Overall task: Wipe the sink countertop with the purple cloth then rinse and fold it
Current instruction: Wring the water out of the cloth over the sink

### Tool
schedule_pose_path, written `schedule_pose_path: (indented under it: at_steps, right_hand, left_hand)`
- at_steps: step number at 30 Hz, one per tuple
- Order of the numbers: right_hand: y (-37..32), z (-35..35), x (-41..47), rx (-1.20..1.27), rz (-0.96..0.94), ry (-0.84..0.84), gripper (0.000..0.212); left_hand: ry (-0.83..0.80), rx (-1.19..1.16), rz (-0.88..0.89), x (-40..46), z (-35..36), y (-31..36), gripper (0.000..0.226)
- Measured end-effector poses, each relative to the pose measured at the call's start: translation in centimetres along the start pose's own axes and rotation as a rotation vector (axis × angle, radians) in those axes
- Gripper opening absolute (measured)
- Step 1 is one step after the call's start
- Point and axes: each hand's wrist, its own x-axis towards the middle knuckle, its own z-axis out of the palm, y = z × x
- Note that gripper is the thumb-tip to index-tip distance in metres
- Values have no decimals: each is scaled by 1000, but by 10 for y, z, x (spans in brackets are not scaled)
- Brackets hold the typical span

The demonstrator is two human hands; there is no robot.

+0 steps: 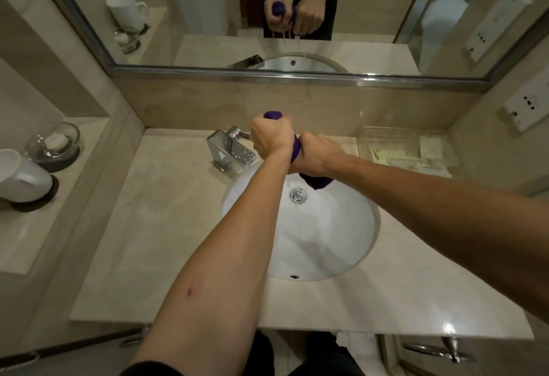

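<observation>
The purple cloth (315,181) is twisted into a tight roll above the white sink basin (323,245). My left hand (271,137) grips its upper end, and a purple tip pokes out above the fist. Just below and to the right, my right hand (319,156) grips the lower part, with the cloth's tail hanging out beneath it over the drain (298,195). In the mirror (208,13), water drips from the cloth between the fists. The beige stone countertop (166,227) surrounds the basin.
A chrome faucet (230,150) stands left of my hands at the basin's back edge. A clear tray (404,150) with papers sits at the back right. On the left ledge are a white mug (20,178) and a glass soap dish (55,144). Wall sockets (527,105) are on the right.
</observation>
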Motion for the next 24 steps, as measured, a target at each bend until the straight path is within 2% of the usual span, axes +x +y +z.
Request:
schedule_pose_path:
  at_steps: [2, 4, 8, 10, 13, 15, 16, 17, 19, 21, 22, 24]
  right_hand:
    - [2, -5, 3, 122, -49, -24, 35]
    - [7, -17, 3, 319, -88, -77, 34]
    - [16, -52, -14, 673, -56, -381, 12]
    - [20, -65, -20, 785, 7, -596, 26]
    - [19, -72, -22, 965, 45, -881, 56]
    - [15, -65, -23, 1056, 26, -997, 75]
    - [13, -62, -24, 1099, 14, -1023, 80]
    - [12, -59, -26, 1150, 11, -1018, 81]
    - [6, -59, -32, 1176, 32, -895, 67]
    - [-3, -61, -37, 991, 57, -650, 39]
    - [-7, -59, -37, 898, 51, -549, 27]
    - [-11, -47, -33, 802, 18, -410, 18]
  left_hand:
    - [-50, -37, -24, 6, -7, 6, 27]
    - [-198, -96, -90, 5, -14, 16, 25]
    - [-720, -290, -226, 0, -41, 35, 11]
    - [-907, -376, -218, 8, -57, 33, 18]
    - [-1052, -469, -165, 17, -67, 17, 44]
    - [-1166, -653, -192, 13, -62, 14, 54]
    - [-1218, -737, -197, 8, -58, 17, 50]
    - [-1199, -788, -213, 4, -55, 20, 39]
    - [-1026, -766, -244, 0, -48, 29, 9]
    - [-803, -637, -271, 4, -39, 34, 23]
    - [-703, -553, -255, 7, -33, 32, 24]
    - [-571, -407, -193, 9, -24, 26, 22]
